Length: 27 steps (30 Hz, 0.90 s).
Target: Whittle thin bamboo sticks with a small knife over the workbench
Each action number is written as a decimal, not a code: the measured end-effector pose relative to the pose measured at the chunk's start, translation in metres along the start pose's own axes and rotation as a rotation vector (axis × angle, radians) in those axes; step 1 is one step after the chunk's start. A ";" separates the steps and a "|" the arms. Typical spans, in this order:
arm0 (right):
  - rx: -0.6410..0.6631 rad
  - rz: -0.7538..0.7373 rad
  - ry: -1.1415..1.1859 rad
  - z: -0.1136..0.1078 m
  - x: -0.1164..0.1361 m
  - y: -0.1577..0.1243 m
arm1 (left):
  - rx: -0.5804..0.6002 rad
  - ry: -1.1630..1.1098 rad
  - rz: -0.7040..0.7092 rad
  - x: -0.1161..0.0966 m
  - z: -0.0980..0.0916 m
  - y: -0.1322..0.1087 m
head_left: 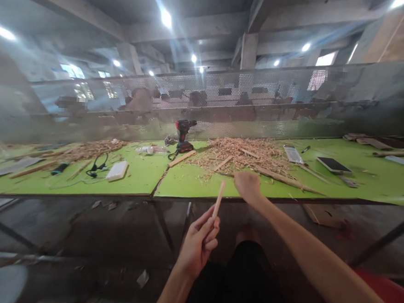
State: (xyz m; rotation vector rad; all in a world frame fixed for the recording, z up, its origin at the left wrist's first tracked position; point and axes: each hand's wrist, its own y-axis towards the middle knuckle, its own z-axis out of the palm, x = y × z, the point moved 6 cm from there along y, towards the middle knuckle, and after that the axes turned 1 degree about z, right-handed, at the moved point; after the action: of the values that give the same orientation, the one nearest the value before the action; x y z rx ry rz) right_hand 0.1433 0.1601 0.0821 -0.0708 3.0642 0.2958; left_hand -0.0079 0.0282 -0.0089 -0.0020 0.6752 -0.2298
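My left grip (198,240) is clamped on the lower part of 1 wooden stick (219,200), whose upper part rises above it toward the desk (186,182). My right grip (248,187) curls just right of the stick's tip; what it holds, I cannot tell.

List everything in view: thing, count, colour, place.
Bench: 1, green, across middle.
Screen: 1, grey, behind bench.
Lights: several, white, overhead.
Drill: 1, black-red, upright mid-bench.
Shavings: 2 main heaps, tan, mid-bench and left.
Sticks: several, tan, around shavings.
Block: 1, white, left of drill.
Headset: 1, black, beside block.
Packet: 1, whitish, right of shavings.
Device: 1, dark, right of packet.
Strip: 1, pale tan, centre foreground.
Lap: 1, black-clothed, bottom centre.
Left hand: 1, bare, gripping strip.
Right hand: 1, bare, curled, right of strip.
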 end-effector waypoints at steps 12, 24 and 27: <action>0.094 -0.116 0.124 0.011 0.021 -0.068 | -0.128 0.062 0.047 0.005 -0.014 0.014; 0.039 -0.195 0.032 0.006 0.038 -0.052 | -0.150 0.015 0.115 0.002 -0.002 0.023; 0.006 -0.207 0.036 0.002 0.045 -0.045 | -0.145 -0.013 0.140 -0.005 -0.002 0.030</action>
State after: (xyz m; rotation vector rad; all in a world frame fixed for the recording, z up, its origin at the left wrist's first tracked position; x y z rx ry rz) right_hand 0.1012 0.1143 0.0688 -0.3934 3.0579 0.2756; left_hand -0.0069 0.0584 -0.0097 -0.0947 0.6744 -0.0465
